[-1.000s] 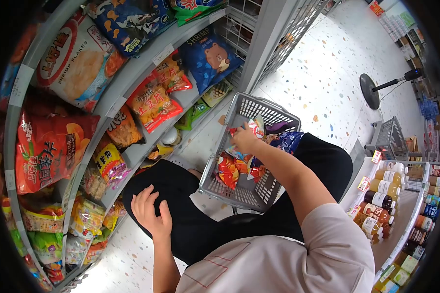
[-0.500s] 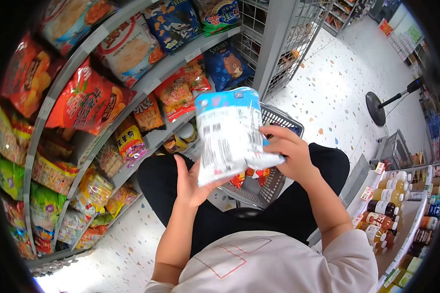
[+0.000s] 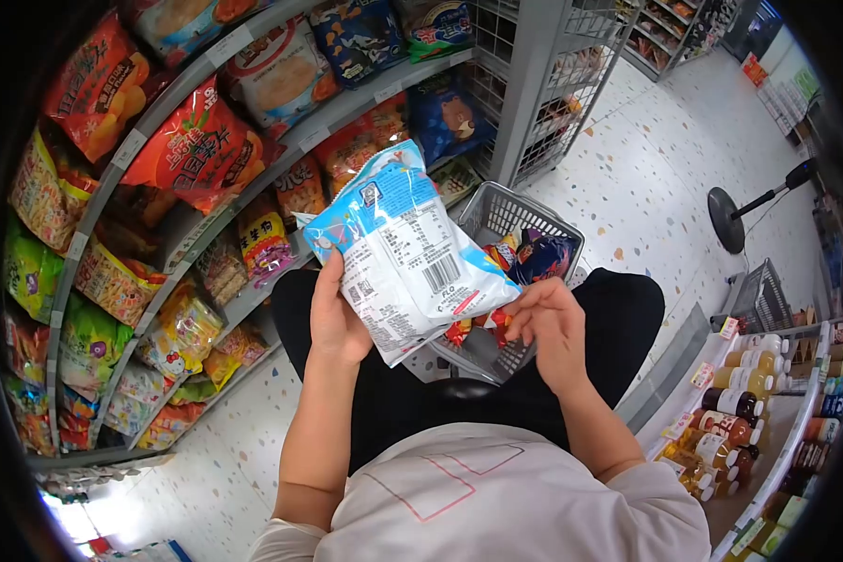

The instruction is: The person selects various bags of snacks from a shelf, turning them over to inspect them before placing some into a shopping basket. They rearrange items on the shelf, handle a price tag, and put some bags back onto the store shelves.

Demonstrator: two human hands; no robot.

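A white and blue snack bag [image 3: 412, 253] is held up over my lap, tilted, its back with printed text and a barcode facing me. My left hand [image 3: 337, 314] grips the bag's left edge, thumb in front and the other fingers hidden behind it. At the lower right corner of the bag is my right hand [image 3: 548, 328], its bent fingers closed on that corner. Beneath and behind the bag, a grey shopping basket [image 3: 571, 234] stands on the floor between my knees. Inside it lie a dark blue packet [image 3: 545, 255] and some red and yellow packets [image 3: 482, 328], partly covered.
Curved shelves [image 3: 173, 272] full of bagged snacks rise on my left, with a wire mesh panel [image 3: 581, 84] at their end. Bottled drinks [image 3: 731, 412] line a low shelf on the right. Farther off are a round-based stand [image 3: 726, 220] and another basket [image 3: 763, 295].
The bag has turned counterclockwise, its top now leaning left, so its printed back shows more fully. My left hand has moved up its left edge; my right hand has shifted slightly down.
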